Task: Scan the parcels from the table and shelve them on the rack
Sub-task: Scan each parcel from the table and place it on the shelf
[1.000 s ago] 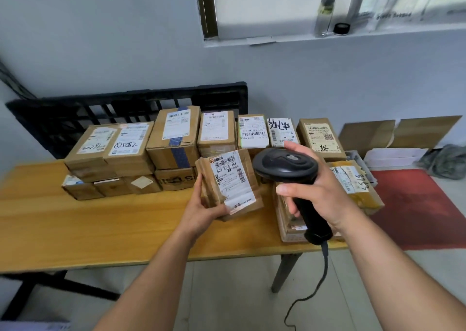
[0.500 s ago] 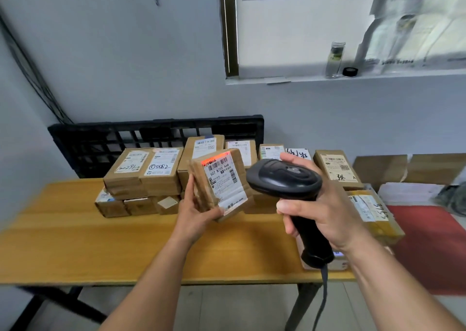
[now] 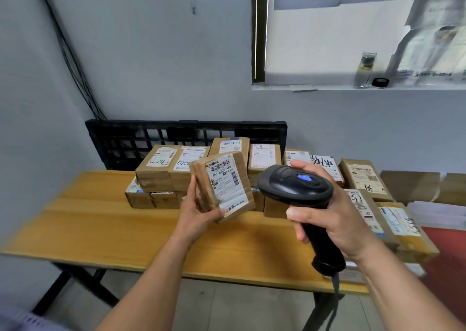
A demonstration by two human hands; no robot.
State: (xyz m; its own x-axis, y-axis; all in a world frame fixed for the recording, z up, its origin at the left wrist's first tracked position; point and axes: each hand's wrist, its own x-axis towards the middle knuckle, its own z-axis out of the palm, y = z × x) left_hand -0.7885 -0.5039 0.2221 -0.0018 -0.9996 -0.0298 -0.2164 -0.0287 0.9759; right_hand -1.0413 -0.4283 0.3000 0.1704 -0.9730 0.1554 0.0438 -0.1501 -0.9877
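Observation:
My left hand (image 3: 195,213) holds a small brown cardboard parcel (image 3: 222,185) upright above the wooden table (image 3: 106,227), its white barcode label facing me. My right hand (image 3: 332,214) grips a black handheld barcode scanner (image 3: 295,185) just right of the parcel; a blue light shows on top of the scanner's head. Its cable hangs down past the table's front edge. Several more labelled cardboard parcels (image 3: 174,165) are stacked along the back and right side of the table.
A black plastic pallet (image 3: 186,134) leans against the grey wall behind the parcels. Flattened cardboard (image 3: 423,187) and a red mat (image 3: 451,260) lie on the floor at right. A windowsill above holds a glass bottle (image 3: 364,70). No rack is in view.
My head has tilted up and turned left, so the table sits lower in view. The parcel and scanner stay together in my hands; the red glow on the label is gone and a blue light shows on the scanner.

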